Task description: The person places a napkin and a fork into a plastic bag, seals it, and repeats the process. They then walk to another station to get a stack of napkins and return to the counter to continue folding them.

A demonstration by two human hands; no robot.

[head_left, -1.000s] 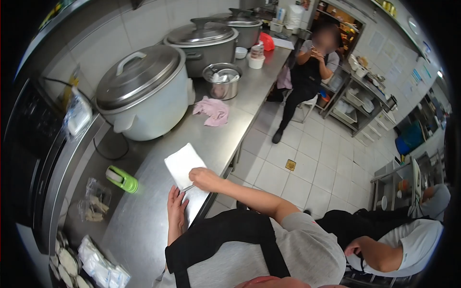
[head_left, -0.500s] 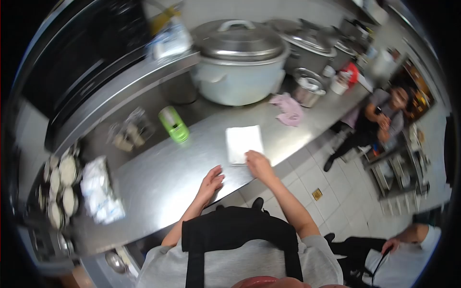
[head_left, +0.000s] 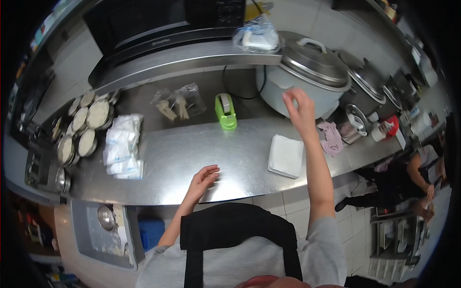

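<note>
My left hand (head_left: 202,183) hovers over the front of the steel counter (head_left: 168,158), its fingers apart and holding nothing. Raised in front of the big rice cooker (head_left: 273,91), my right hand (head_left: 301,113) has its fingers loosely bent and apart, with nothing visible in them. Below it, a stack of white paper napkins (head_left: 286,155) lies on the counter beside my right forearm. A green tape dispenser (head_left: 225,115) stands further back, between my two hands. To the right of my forearm lies a crumpled pink cloth (head_left: 331,139).
White packets (head_left: 123,146) lie at the left, near several round containers of pale contents (head_left: 86,125). Clear bags of wooden pieces (head_left: 180,103) are behind them. A microwave (head_left: 163,29) sits on the raised shelf. A person (head_left: 418,173) stands at the far right.
My right hand has left the napkin stack and risen toward the rice cooker. My view has swung left, so the counter things appear further right. My left hand stays low and open.
</note>
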